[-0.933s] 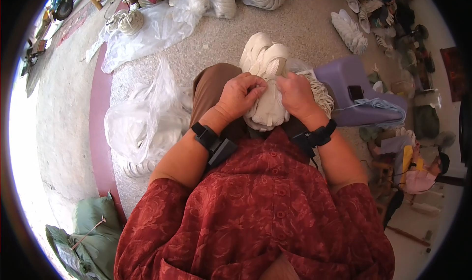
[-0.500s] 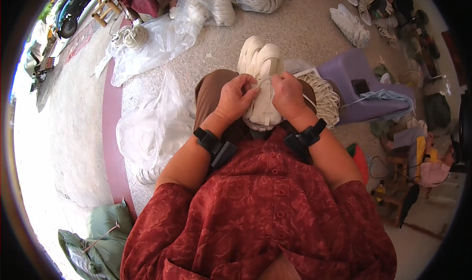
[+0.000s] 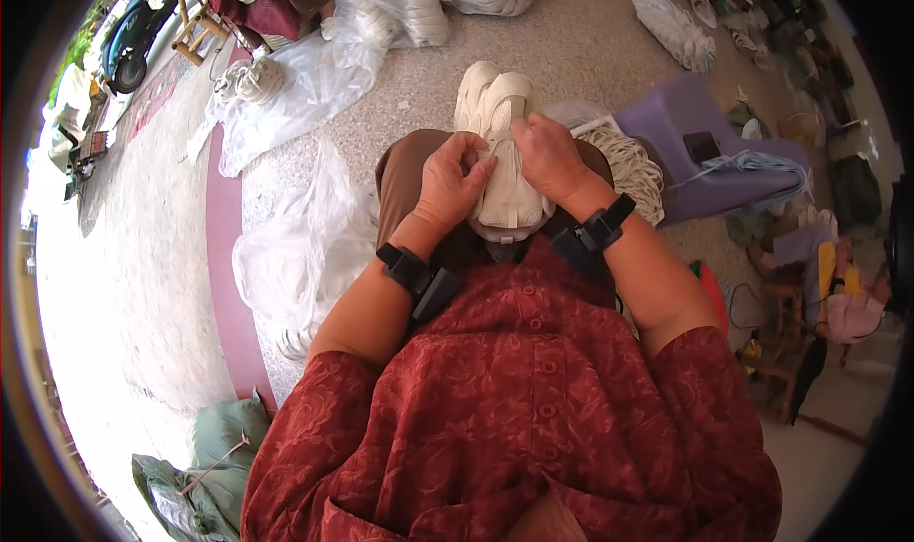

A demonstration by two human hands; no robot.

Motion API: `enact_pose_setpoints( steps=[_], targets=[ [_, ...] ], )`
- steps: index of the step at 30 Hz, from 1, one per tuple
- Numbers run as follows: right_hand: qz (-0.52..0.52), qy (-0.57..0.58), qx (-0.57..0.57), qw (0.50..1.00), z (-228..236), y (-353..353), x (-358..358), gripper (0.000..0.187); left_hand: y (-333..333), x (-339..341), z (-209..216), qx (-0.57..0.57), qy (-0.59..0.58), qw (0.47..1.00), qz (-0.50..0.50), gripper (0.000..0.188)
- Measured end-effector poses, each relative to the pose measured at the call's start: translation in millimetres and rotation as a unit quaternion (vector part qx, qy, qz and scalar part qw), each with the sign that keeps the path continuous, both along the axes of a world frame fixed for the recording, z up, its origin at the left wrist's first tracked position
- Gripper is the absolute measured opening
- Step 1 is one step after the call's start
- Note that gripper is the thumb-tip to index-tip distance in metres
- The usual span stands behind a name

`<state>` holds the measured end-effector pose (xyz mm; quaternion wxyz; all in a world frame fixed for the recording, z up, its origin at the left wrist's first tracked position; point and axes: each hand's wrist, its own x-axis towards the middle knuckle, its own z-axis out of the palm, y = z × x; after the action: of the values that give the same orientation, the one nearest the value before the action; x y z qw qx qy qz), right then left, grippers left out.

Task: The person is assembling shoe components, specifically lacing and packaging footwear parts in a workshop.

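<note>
A cream sneaker (image 3: 511, 202) rests on my lap, its heel end toward me. Beyond it stand more cream shoes (image 3: 478, 93), fitted close together. My left hand (image 3: 451, 182) is closed against the sneaker's left side, thumb and forefinger pinched at the edge of its lacing opening. My right hand (image 3: 555, 164) is closed above the shoe's right side, fingertips pressed together near the upper end of the opening. Whatever thin thing those fingertips hold is too small to make out. A bundle of cream laces (image 3: 630, 169) lies just right of my right knee.
At the right stands a purple plastic stool (image 3: 657, 118) bearing a black phone (image 3: 703, 147) and blue cords (image 3: 757, 164). Clear plastic bags (image 3: 295, 233) lie at the left. White shoes (image 3: 674, 30) are on the floor ahead. A person (image 3: 852, 304) sits at the far right.
My right hand has moved up and slightly left over the shoe, toward its far end. The left hand stays at the shoe's side. The view has shifted slightly.
</note>
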<state>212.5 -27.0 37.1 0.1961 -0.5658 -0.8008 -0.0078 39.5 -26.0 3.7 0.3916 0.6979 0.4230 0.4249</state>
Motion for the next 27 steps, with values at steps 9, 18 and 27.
enact_pose_setpoints(
  steps=[9,18,27],
  targets=[
    [-0.067,0.061,-0.037,0.995,7.3,-10.8,-2.0,0.005,4.4,-3.5,1.0,0.006,-0.011,1.0,-0.009,0.022],
    [-0.067,0.007,0.059,0.996,-3.7,-6.3,-21.7,0.006,0.5,0.3,1.3,0.002,-0.001,1.0,0.007,0.02],
    [-0.054,0.212,0.033,0.975,-6.8,-16.0,-5.3,0.004,-2.9,-0.9,0.7,0.052,-0.008,0.998,0.015,0.019]
  ],
)
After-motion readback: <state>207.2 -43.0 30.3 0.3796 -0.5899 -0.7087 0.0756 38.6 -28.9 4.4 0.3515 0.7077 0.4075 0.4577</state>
